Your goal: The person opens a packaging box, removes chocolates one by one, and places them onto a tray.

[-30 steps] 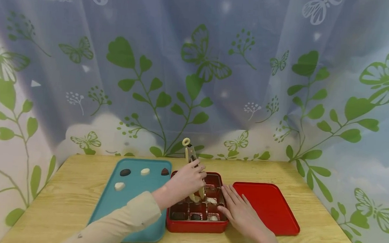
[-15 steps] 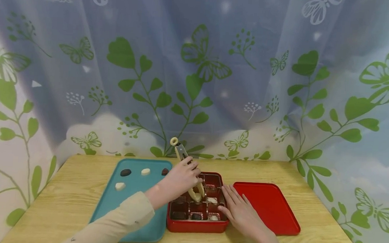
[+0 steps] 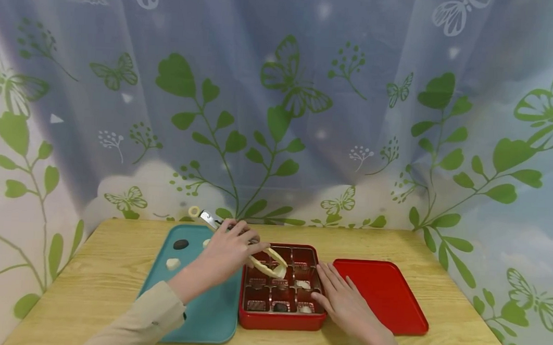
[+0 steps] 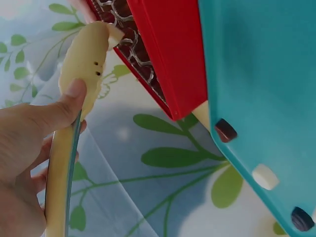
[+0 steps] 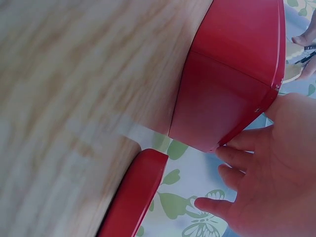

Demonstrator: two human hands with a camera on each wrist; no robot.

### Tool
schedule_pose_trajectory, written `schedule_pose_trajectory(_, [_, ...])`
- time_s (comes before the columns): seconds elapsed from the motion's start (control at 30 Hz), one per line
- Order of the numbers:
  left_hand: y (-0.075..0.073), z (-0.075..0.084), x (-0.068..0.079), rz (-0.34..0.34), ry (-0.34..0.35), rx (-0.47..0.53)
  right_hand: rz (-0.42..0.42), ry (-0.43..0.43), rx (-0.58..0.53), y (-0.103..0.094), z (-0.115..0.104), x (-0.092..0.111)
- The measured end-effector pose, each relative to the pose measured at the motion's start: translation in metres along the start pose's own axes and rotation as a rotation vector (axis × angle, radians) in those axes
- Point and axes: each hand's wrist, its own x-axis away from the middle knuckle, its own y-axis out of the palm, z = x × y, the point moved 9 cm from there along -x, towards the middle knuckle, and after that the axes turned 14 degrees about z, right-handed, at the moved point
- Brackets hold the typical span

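My left hand [image 3: 227,250] grips a pair of cream tongs [image 4: 84,64] with metal strips along the arms. The tongs slant over a red box [image 3: 281,321] with clear plastic dividers. At their scalloped tips is a small white chocolate [image 4: 115,36], seen over the box's middle compartments in the head view. In the box's near and right compartments lie a dark chocolate [image 3: 280,307] and white ones [image 3: 303,284]. My right hand [image 3: 344,306] rests its straight fingers against the box's right wall; the right wrist view shows fingertips [image 5: 232,157] at its edge.
Left of the box is a teal tray [image 3: 208,315] with a dark oval chocolate [image 3: 181,244], a white one [image 3: 173,264] and a brown one [image 4: 225,130] near its edge. A red lid [image 3: 378,297] lies to the right. A patterned curtain [image 3: 278,141] hangs behind the table.
My left hand has drawn back to the left. The tongs have tipped over leftward, and their tips have risen a little with the white chocolate at them. My right hand stays at the box.
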Motion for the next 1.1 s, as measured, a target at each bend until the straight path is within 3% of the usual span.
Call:
schedule_pose_trajectory(0.2, [-0.013,-0.019,0.019,0.035,-0.09,0.028,-0.003,-0.006,0.006,0.002,0.001,0.001])
schedule_pose_trajectory(0.53, [-0.027,-0.066,0.069,0.025,-0.236,0.025,-0.013,-0.004,0.005,0.002,0.001,0.0])
schedule_pose_trajectory(0.67, [-0.032,-0.08,0.089,0.034,-0.256,-0.016,-0.017,0.0,0.002,0.002,0.001,0.001])
schedule_pose_trajectory(0.87, [-0.032,-0.094,0.115,-0.006,-0.286,-0.059,-0.014,-0.001,-0.003,0.002,0.001,0.0])
schedule_pose_trajectory(1.1, [-0.028,-0.101,0.13,-0.045,-0.287,-0.107,-0.011,-0.003,0.001,0.002,0.0,0.0])
